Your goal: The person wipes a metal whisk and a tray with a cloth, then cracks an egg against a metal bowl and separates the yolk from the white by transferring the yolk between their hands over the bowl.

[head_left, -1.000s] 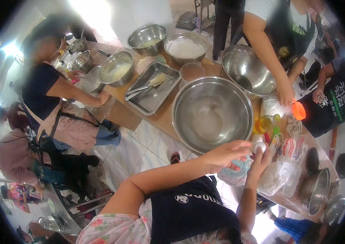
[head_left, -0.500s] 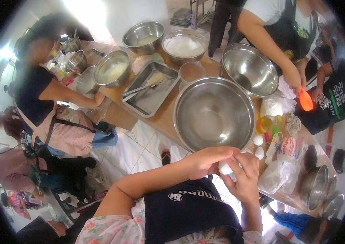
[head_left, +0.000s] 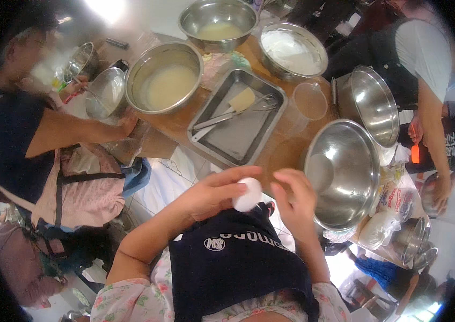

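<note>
A white egg (head_left: 247,195) rests in my left hand (head_left: 214,194), between the thumb and fingers, above the dark apron. Close on its right, my right hand (head_left: 296,199) is held up with its fingers apart and nothing in them. Beside that hand stands a large steel bowl (head_left: 364,198), and its inside looks bare metal. Beyond my hands lies a rectangular metal tray (head_left: 198,118) holding a whisk (head_left: 262,103) and a spatula with a pale yellow blade (head_left: 242,100).
Bowls of pale yellow mixture (head_left: 169,88) (head_left: 218,30) and a bowl of white powder (head_left: 293,49) stand farther back. A clear plastic cup (head_left: 310,101) sits right of the tray. One co-worker (head_left: 18,129) is at left; another at right holds an orange spatula (head_left: 415,154).
My hands have separated: the egg, held between both before, is now in my left hand alone. My view has shifted, so the large bowl appears farther right.
</note>
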Demonstrator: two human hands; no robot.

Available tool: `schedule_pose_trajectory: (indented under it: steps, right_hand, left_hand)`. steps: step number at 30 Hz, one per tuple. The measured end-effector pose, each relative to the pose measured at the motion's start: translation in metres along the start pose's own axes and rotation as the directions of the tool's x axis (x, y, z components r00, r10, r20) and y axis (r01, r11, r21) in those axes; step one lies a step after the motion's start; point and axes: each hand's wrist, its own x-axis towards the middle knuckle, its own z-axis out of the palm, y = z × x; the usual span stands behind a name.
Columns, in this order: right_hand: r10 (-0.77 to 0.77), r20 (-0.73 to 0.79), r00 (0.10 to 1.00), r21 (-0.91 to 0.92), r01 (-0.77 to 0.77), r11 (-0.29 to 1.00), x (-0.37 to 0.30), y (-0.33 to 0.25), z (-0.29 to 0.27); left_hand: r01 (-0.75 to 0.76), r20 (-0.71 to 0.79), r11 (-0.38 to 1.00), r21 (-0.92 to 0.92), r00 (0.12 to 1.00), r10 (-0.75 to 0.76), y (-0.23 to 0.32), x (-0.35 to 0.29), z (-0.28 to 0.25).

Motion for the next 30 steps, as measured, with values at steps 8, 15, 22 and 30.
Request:
schedule_pose_trajectory:
  steps: [8, 15, 22, 30]
  right_hand:
    - [0.311, 0.052, 0.949, -0.079, -0.306, 0.949, 0.071, 0.047, 0.133]
    - [0.367, 0.087, 0.926, -0.242, -0.337, 0.910, 0.093, 0.059, 0.163]
    - [0.055, -0.008, 0.998, -0.214, -0.056, 0.975, 0.116, 0.063, 0.168]
    - [-0.116, 0.130, 0.985, -0.424, 0.161, 0.892, 0.101, 0.075, 0.182]
  left_hand:
    - [-0.104, -0.085, 0.987, -0.125, 0.992, 0.094, 0.031, -0.042, -0.095]
    - [-0.186, -0.217, 0.958, -0.217, 0.966, 0.138, 0.033, -0.062, -0.118]
    - [-0.206, -0.251, 0.950, -0.236, 0.957, 0.145, 0.024, -0.064, -0.133]
    - [-0.169, -0.204, 0.960, -0.223, 0.971, 0.124, 0.030, -0.056, -0.136]
